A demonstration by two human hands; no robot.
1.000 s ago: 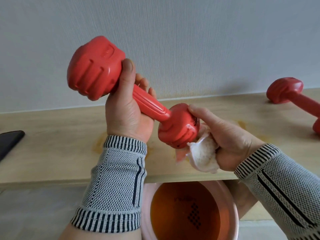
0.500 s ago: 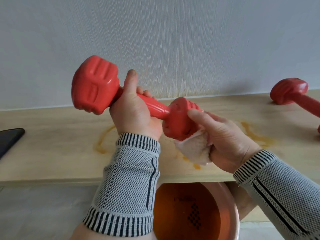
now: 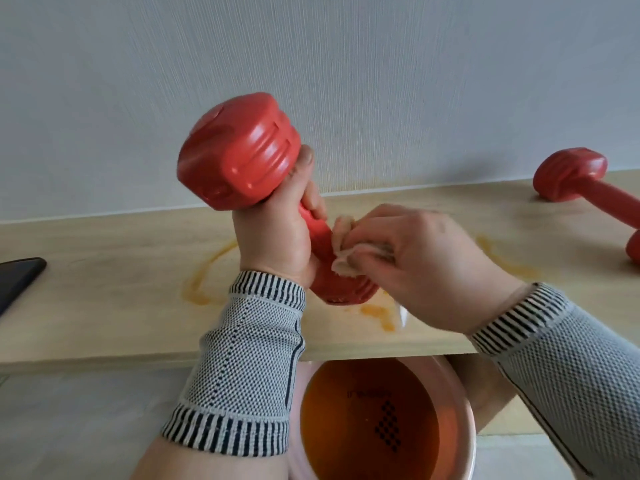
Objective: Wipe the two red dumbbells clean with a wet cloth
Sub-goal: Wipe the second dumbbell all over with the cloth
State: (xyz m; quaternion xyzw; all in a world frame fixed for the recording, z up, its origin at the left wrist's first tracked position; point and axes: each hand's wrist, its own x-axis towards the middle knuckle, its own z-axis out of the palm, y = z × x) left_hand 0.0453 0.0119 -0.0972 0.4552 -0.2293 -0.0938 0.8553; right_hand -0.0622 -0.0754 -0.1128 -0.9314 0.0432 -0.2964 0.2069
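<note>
We note dark phone (image 3: 17,278) at far left edge of wooden shelf (image 3: 104,306). Left hand (image 3: 277,237) curled tight round handle of red dumbbell (image 3: 239,154), held steeply tilted above shelf; upper head glossy, ribbed, lower head near shelf surface. Right hand (image 3: 422,258) pinches bunched whitish cloth (image 3: 343,251) against handle. Orange smears on shelf. Basin (image 3: 464,410) of orange water below. Second red dumbbell (image 3: 571,174) lies on shelf at far right, well apart.

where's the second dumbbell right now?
Head view, far right: the second dumbbell lies on the wooden shelf against the wall, partly cut off by the frame edge.
</note>
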